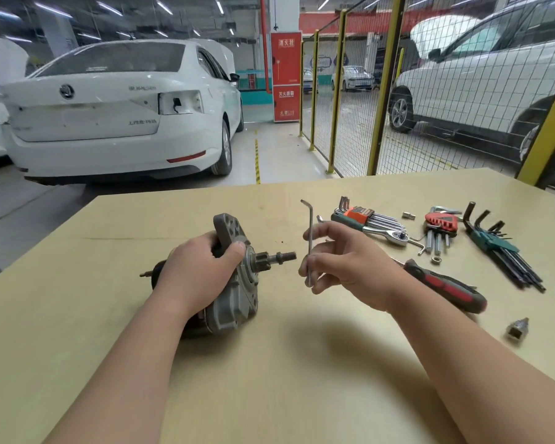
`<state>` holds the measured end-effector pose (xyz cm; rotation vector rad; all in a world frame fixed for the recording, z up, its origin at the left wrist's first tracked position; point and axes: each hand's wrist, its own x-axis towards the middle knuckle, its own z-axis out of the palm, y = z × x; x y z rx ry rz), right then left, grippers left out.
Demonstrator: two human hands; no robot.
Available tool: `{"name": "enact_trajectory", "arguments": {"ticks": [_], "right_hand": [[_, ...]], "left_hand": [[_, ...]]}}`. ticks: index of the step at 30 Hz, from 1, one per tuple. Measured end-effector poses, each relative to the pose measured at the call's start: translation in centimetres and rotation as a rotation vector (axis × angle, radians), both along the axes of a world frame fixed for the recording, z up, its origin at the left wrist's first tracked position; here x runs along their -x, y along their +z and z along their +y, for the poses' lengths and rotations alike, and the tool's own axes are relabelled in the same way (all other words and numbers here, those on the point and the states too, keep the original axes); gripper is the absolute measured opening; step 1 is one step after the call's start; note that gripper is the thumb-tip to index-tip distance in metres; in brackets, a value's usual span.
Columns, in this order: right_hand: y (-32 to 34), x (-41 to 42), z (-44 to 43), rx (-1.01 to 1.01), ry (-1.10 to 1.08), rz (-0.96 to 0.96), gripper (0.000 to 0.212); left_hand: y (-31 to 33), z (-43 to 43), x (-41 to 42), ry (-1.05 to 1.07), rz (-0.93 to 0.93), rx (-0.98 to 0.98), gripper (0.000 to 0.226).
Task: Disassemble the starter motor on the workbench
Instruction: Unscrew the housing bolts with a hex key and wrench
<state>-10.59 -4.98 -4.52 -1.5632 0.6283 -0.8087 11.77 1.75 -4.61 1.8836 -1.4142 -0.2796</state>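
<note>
In a car workshop, on a pale wooden bench (269,363), my left hand (196,270) grips the starter motor (234,296) lying with its pinion shaft pointing right, while my right hand (343,264) pinches an upright hex key (310,229) just beside it.

Left grip (199,267) curled round starter motor (234,301); right grip (343,267) pinching hex key (310,225).
</note>
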Motion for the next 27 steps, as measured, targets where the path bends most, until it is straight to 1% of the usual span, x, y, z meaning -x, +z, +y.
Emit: {"name": "enact_trajectory", "arguments": {"ticks": [2, 4, 5, 7, 10, 12, 14, 17, 21, 25, 27], "right_hand": [[-0.1, -0.2, 0.1, -0.034, 0.012, -0.029, 0.024], [-0.2, -0.4, 0.3, -0.034, -0.005, -0.033, 0.013], [-0.2, -0.6, 0.3, -0.029, -0.030, -0.031, 0.012], [-0.2, -0.8, 0.4, -0.017, -0.082, -0.055, 0.018], [0.2, -1.2, 0.8, -0.003, -0.113, -0.155, 0.011], [0.3, -1.5, 1.2, -0.036, -0.107, -0.234, 0.015], [0.3, -1.8, 1.5, -0.070, -0.085, -0.284, 0.015], [0.5, -1.9, 1.8, 0.006, -0.089, -0.241, 0.010], [0.6, -2.2, 2.3, 0.170, -0.153, -0.174, 0.010], [-0.1, -3.0, 2.9, 0.137, -0.119, -0.192, 0.019], [-0.3, -3.5, 3.2, 0.117, -0.145, -0.196, 0.016]], "left_hand": [[0.0, 0.2, -0.1, -0.030, 0.015, -0.006, 0.024], [0.0, 0.5, 0.0, -0.056, 0.024, -0.007, 0.025], [0.1, 0.5, 0.0, -0.068, 0.037, -0.007, 0.028], [0.2, 0.6, 0.1, -0.103, 0.067, -0.011, 0.029], [0.3, 0.7, 0.1, -0.151, 0.088, -0.007, 0.027], [0.4, 0.8, 0.2, -0.166, 0.100, 0.001, 0.033], [0.4, 0.9, 0.2, -0.176, 0.111, 0.013, 0.043], [0.4, 1.0, 0.3, -0.175, 0.120, 0.031, 0.057], [0.4, 0.9, 0.3, -0.179, 0.102, 0.043, 0.065], [0.4, 1.0, 0.4, -0.173, 0.085, 0.035, 0.064], [0.4, 0.9, 0.4, -0.169, 0.083, 0.029, 0.066]]}}
